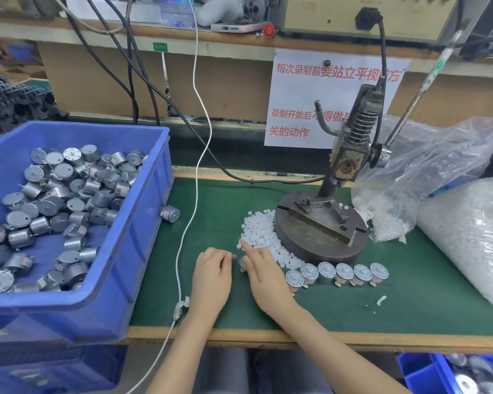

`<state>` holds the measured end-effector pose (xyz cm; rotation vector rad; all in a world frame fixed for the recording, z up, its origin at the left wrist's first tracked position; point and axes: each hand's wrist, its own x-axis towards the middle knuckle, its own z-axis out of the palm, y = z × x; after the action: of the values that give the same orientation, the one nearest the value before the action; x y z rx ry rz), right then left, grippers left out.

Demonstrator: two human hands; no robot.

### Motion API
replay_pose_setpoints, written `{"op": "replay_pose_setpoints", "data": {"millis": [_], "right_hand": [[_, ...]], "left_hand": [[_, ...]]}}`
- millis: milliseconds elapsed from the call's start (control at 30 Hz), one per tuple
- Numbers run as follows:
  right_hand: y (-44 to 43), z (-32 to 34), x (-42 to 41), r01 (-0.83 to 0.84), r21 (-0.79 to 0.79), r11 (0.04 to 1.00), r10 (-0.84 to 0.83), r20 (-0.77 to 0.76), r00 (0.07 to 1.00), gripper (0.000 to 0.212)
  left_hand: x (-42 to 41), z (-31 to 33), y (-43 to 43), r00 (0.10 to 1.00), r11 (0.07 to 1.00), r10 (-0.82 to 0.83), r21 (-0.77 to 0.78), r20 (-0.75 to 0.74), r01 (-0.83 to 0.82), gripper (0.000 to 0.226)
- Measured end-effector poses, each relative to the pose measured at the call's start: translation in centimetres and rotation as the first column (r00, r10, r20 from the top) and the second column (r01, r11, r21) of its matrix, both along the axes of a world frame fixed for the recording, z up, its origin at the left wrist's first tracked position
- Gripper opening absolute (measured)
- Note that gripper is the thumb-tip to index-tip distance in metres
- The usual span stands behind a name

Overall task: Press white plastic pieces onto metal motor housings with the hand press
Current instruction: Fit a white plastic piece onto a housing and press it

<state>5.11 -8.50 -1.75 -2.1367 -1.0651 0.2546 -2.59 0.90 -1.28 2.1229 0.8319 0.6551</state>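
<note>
The green mat (410, 302) is bounded in front by the wooden table edge (353, 339). On the left it is bounded by a blue bin (137, 228) whose near corner reaches that edge, and on the right by two clear plastic bags (467, 228) of white stock.

A bare stretch of mat is left between the table edge and a row of six motor housings (336, 273), which stand side by side just in front of the round base of the hand press (319, 231). The press lever (419, 100) is angled up and to the right, above the bags. A narrow strip beside the bin is crossed by a white cable (195, 166), and one loose motor (170, 214) lies against the bin wall.

The white plastic pieces (261, 231) are heaped against the left of the press base. The right hand (264, 270) is laid on the mat with its forefinger stretched into the heap. The left hand (211, 273) is curled beside it, fingertips near the right thumb; whether anything is pinched there cannot be told through the blur.

On the paper sign (302, 89) behind the press, red lettering can be read: "每次录制前要站立平视", then "录制开始后" and "关的动作", the rest being hidden by the press.
</note>
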Motion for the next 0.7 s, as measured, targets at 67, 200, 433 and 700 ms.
{"op": "replay_pose_setpoints", "data": {"millis": [67,200,433,700], "right_hand": [[0.00,-0.06,0.04,-0.001,0.003,1.000,0.001,0.003,1.000,0.043],[0.12,-0.17,0.15,0.012,-0.010,1.000,-0.011,0.018,1.000,0.043],[0.34,-0.26,0.12,0.020,-0.036,0.999,-0.018,0.054,0.998,0.044],[0.34,-0.29,0.14,-0.010,-0.120,0.993,0.032,0.183,0.983,0.046]], "left_hand": [[0.07,-0.21,0.14,1.000,1.000,-0.011,0.006,0.021,0.011,0.018],[0.07,-0.28,0.23,1.000,1.000,-0.014,0.002,0.011,0.014,0.019],[0.11,-0.19,0.17,1.000,1.000,-0.015,0.008,0.026,0.015,0.019],[0.09,0.06,0.10,1.000,1.000,-0.011,0.009,0.017,0.011,0.018]]}}
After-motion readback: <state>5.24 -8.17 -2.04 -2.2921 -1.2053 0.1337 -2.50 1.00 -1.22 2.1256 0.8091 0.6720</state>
